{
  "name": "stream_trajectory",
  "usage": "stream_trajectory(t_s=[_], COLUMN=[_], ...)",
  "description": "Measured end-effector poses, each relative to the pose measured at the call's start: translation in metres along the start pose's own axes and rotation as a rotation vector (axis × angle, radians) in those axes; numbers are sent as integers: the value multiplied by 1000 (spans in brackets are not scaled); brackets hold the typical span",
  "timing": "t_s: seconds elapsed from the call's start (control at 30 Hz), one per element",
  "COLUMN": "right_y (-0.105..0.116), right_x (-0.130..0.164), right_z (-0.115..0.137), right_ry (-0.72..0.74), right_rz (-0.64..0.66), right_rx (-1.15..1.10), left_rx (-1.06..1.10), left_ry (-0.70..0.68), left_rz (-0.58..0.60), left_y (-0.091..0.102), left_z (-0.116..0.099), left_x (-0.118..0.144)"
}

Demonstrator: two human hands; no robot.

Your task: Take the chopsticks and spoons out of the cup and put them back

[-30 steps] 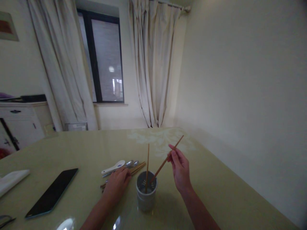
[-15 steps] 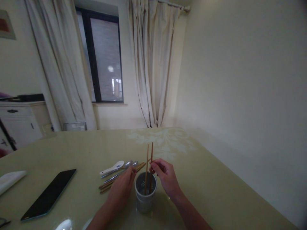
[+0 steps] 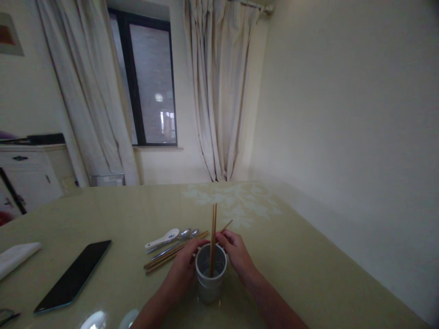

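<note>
A grey cylindrical utensil holder (image 3: 210, 292) with small holes in its bottom stands upright on the table. Two wooden chopsticks (image 3: 213, 228) stand in it, close together. My right hand (image 3: 238, 256), at the holder's right rim, is closed on another chopstick (image 3: 227, 224), whose end points up and right beyond the fingers. At the left rim my left hand (image 3: 183, 265) is curled, its fingertips partly behind the holder; what they grip is hidden. Left of it lie several loose chopsticks (image 3: 161, 261), a white ceramic spoon (image 3: 163, 239) and metal spoons (image 3: 185, 233).
A black phone or tablet (image 3: 73, 276) lies on the glossy table (image 3: 295, 269) to the left, near a white object (image 3: 17, 258). Shiny round objects (image 3: 94, 321) sit at the bottom edge. A wall (image 3: 360, 160) borders the table's right side.
The two standing chopsticks have drawn together. My right hand has moved off the upright one to a slanted chopstick. My left hand has come closer against the holder's rim.
</note>
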State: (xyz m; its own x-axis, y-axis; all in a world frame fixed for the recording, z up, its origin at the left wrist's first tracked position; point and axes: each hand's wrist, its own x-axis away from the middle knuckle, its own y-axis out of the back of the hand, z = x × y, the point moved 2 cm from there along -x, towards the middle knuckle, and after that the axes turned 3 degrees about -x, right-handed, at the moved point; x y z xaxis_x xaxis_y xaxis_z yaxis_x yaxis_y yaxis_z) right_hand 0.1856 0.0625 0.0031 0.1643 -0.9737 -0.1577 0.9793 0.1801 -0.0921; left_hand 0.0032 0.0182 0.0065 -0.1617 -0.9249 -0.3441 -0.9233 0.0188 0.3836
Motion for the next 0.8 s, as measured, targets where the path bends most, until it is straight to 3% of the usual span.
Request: stream_trajectory(t_s=[0.13,0.27,0.33,0.4,0.53,0.67,0.8], right_y=[4,38,58,72,68,41,23], right_x=[1,-4,-6,-8,-5,5,13], right_z=[10,28,37,44,53,55,52], right_ry=[57,188,265,311,323,315,297], right_rz=[-134,-428,-556,-605,-502,-305,-193], right_rx=[-61,-172,-237,-320,-374,-216,-69], left_rx=[-152,-519,-677,-768,-802,-779,-760], left_ry=[-11,72,131,170,192,199,201], left_rz=[-16,-134,-101,-36,34,43,52], left_y=[12,40,48,52,48,45,44], left_z=[14,30,34,33,29,29,33], left_x=[-4,-9,-9,-8,-8,-8,-6])
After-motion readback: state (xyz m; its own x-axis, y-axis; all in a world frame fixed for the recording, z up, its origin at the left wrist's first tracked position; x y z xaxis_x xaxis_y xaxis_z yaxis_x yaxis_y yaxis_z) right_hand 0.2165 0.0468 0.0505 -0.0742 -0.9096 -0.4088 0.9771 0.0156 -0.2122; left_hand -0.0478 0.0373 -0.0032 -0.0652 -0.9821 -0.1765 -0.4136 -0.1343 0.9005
